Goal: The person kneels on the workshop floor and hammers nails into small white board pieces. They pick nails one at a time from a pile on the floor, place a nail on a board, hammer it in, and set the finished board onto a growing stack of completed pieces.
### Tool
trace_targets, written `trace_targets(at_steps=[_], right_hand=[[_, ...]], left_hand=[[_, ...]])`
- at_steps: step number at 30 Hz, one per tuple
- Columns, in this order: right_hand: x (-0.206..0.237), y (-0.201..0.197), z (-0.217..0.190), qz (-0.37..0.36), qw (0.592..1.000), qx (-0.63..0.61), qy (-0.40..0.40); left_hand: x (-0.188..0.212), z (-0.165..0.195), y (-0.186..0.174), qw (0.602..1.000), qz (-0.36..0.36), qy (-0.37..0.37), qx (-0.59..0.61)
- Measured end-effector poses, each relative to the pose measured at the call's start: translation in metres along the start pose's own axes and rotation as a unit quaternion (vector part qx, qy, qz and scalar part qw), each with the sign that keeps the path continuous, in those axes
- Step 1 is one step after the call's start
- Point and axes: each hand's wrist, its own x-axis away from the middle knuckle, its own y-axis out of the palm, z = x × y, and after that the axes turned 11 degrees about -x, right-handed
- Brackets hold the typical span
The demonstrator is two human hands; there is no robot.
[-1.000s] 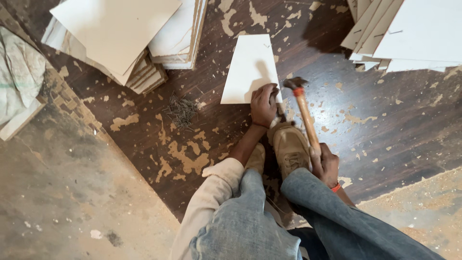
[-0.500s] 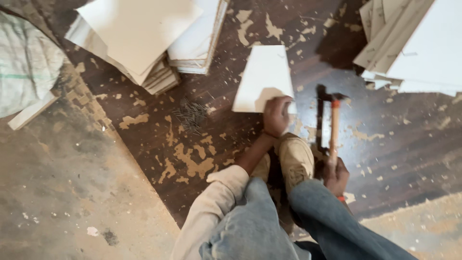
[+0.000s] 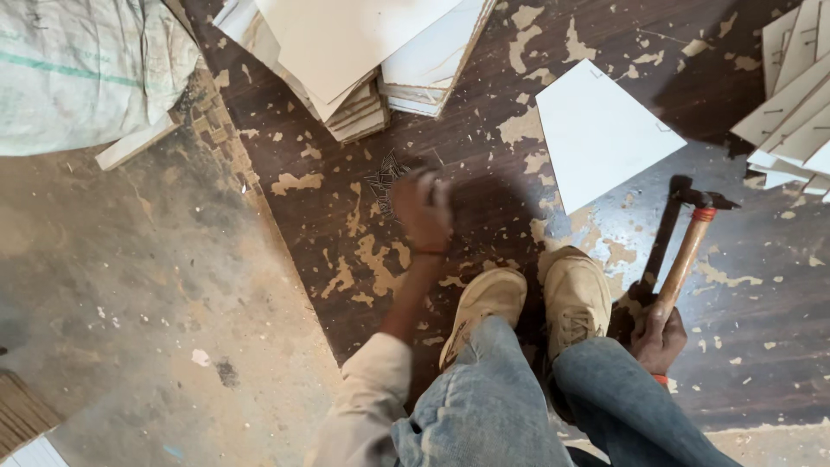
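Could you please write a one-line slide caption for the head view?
Crouched person's left hand reaches a nail pile while right hand grips a hammer.

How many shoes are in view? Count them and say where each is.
2. One tan shoe sits left of the other shoe, which is beside the hammer; none seem hidden.

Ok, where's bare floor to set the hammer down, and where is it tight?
Free: the dark floor right of the hammer, below the right tile stack, and the dusty concrete left of the dark floor's edge. Crowded: around the left hand at the nail pile, under the middle tile stack and beside the loose tile.
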Motion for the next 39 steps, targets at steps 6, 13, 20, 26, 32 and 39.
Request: trace_targets(at_steps=[6,13,20,26,32,39], right_hand=[[-0.003,-0.006,0.008,-0.020,1.000,0.003,-0.004],[-0.010,-0.016,0.003,-0.018,0.999,0.033,0.011],[0.011,0.009,-0.012,-0.055,0.998,0.039,-0.020],[0.003,0.034,-0.037,-0.125,0.988,0.090,-0.023],[-0.010,0.050,-0.047,-0.140,0.981,0.131,-0.027],[-0.026,0.075,-0.050,-0.166,0.974,0.125,-0.092]], left_hand=[[0.005,-0.070,-0.023,0.997,-0.035,0.025,-0.068],[0.002,-0.055,-0.032,0.987,-0.059,-0.118,0.092],[-0.023,0.045,0.050,0.907,-0.158,-0.082,0.382],[-0.052,0.098,0.139,0.889,-0.140,-0.015,0.436],[-0.048,0.092,0.137,0.922,-0.114,0.016,0.369],[-0.051,0.099,0.140,0.958,-0.078,0.072,0.266]])
